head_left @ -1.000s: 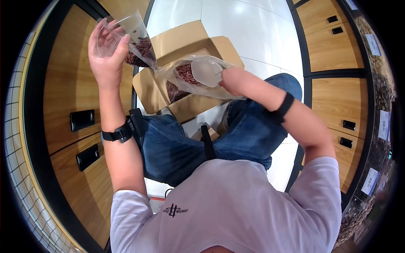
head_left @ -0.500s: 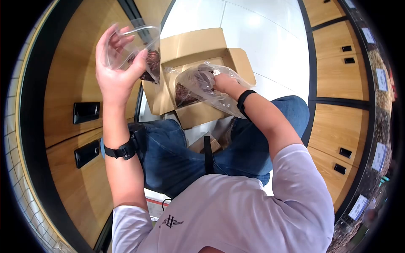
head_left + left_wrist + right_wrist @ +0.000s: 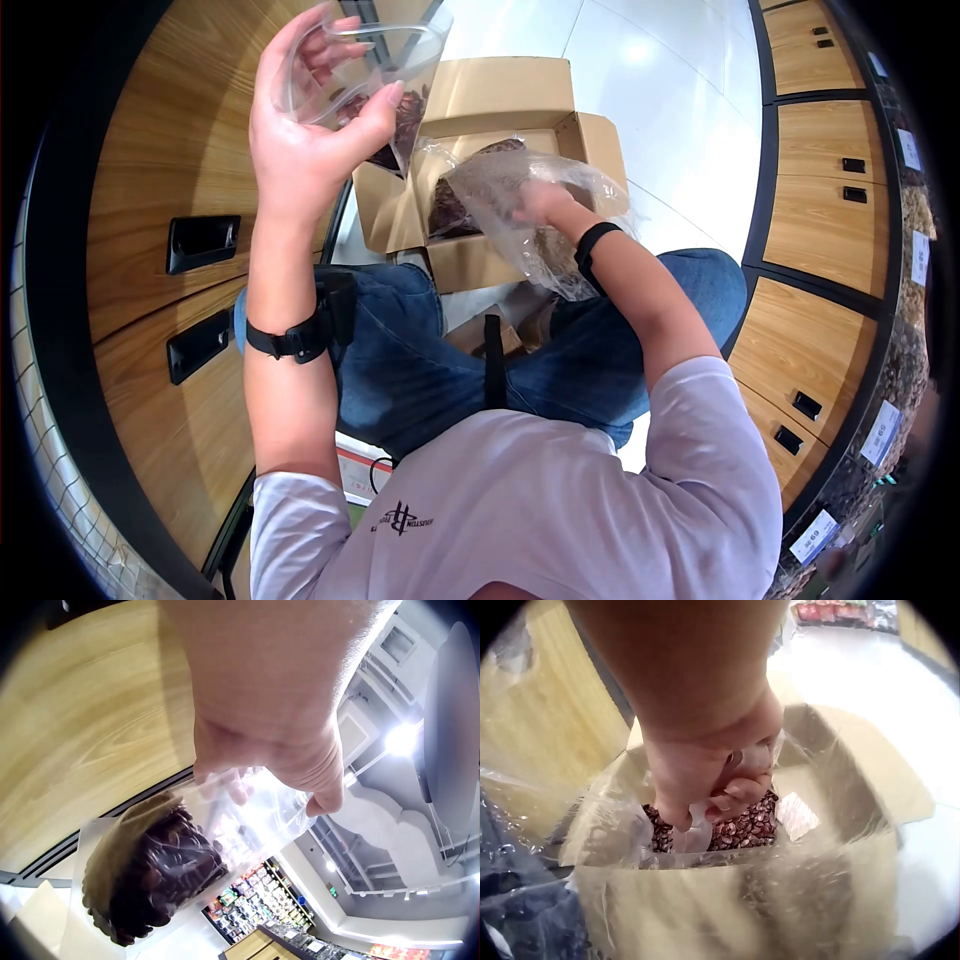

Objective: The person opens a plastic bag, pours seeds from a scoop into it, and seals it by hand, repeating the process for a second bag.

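My left hand [image 3: 310, 150] is raised at the upper left and holds a clear plastic pouch [image 3: 412, 125] by its mouth, thumb and fingers apart around the rim. Dark red-brown seeds [image 3: 161, 874] fill the pouch's lower part. Low over the cardboard box [image 3: 515, 88], my right hand [image 3: 545, 203] reaches into a large clear bag [image 3: 490, 185]. In the right wrist view its fingers grip the handle of a translucent scoop [image 3: 694, 838], whose bowl is mostly hidden among more reddish seeds [image 3: 742, 831].
The box stands flaps open on white floor tiles [image 3: 660, 120], in front of my bent knees. Wooden cabinets with black handles [image 3: 203, 243] flank me on the left, and more cabinets [image 3: 820, 215] on the right. A small pinkish-white packet [image 3: 797, 816] lies beside the seeds.
My right hand has gone down into the large bag with the scoop, which was lifted and visible before. The left hand keeps the pouch; its mouth now shows wider and rounder.
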{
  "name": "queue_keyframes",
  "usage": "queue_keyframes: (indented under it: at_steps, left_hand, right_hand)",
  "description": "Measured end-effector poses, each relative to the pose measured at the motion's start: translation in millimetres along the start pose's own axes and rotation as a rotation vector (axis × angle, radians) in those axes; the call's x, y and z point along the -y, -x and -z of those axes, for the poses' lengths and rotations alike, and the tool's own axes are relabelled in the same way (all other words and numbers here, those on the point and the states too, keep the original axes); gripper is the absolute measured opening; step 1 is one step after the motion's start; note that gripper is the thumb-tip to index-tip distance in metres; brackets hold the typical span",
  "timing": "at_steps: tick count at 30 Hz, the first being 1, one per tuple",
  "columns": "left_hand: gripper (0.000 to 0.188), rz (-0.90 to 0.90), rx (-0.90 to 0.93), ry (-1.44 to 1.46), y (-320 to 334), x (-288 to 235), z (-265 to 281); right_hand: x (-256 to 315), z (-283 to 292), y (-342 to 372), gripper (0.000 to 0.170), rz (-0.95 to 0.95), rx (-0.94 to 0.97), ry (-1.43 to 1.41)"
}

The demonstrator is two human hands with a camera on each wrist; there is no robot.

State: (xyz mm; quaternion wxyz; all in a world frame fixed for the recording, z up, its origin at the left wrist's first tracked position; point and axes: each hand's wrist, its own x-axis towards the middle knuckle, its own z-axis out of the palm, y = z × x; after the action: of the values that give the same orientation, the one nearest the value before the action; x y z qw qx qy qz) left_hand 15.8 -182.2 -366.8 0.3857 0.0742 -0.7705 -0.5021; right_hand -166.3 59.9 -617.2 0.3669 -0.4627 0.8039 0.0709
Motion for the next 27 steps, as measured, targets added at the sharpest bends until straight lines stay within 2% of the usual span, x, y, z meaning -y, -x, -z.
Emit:
queue_keyframes:
  at_steps: [1,3,4,6,7,9,13,15,16,18,20,22,23,25,27]
  left_hand:
    - [0.067,-0.005,0.008,0.023,0,1,-1]
    - [0.067,0.000,0.014,0.023,1,1,-2]
    - [0.068,-0.003,0.019,0.022,-1,1,-3]
    - [0.068,0.000,0.021,0.019,-1,0,-5]
    - [0.067,0.004,0.022,0.013,-2,0,-6]
    - [0.067,-0.005,0.031,0.046,-2,4,-6]
    - [0.067,-0.006,0.035,0.047,-5,0,-15]
    - [0.067,-0.015,0.051,0.068,-6,1,-18]
    - [0.067,-0.024,0.059,0.080,-9,2,-20]
    - [0.066,-0.045,0.075,0.080,-11,1,-26]
    - [0.066,-0.074,0.084,0.075,-15,-2,-32]
    - [0.064,-0.074,0.093,0.077,-17,-7,-37]
    - [0.064,-0.079,0.098,0.083,-18,-8,-40]
    - [0.063,-0.078,0.098,0.167,-20,-8,-48]
    - [0.063,-0.107,0.107,0.171,-23,-6,-55]
  right_hand:
    - [-1,-10,-5,0.046,0.004,0.004,-0.003]
    - [2,-20,-5,0.043,0.048,-0.166,-0.016]
    - [3,-15,-4,0.043,0.049,-0.169,-0.014]
    - [6,-5,1,0.041,-0.007,-0.014,-0.062]
    - [-6,-15,-8,0.041,-0.009,-0.013,-0.062]
    - [-21,-29,-20,0.044,0.125,0.036,-0.230]
    - [-36,-25,-5,0.045,0.149,0.043,-0.318]
    - [-51,-43,-16,0.044,0.155,-0.073,-0.566]
    - [-46,-26,-3,0.044,0.146,-0.082,-0.567]
    - [-21,23,39,0.048,0.043,0.030,-0.505]
    - [-28,19,45,0.048,0.036,-0.006,-0.514]
    - [-30,16,57,0.047,-0.052,0.087,-0.816]
    - [-31,14,62,0.047,-0.057,0.080,-0.819]
    - [-24,17,81,0.049,-0.067,0.119,-1.072]
    - [-9,25,105,0.049,-0.077,0.054,-1.024]
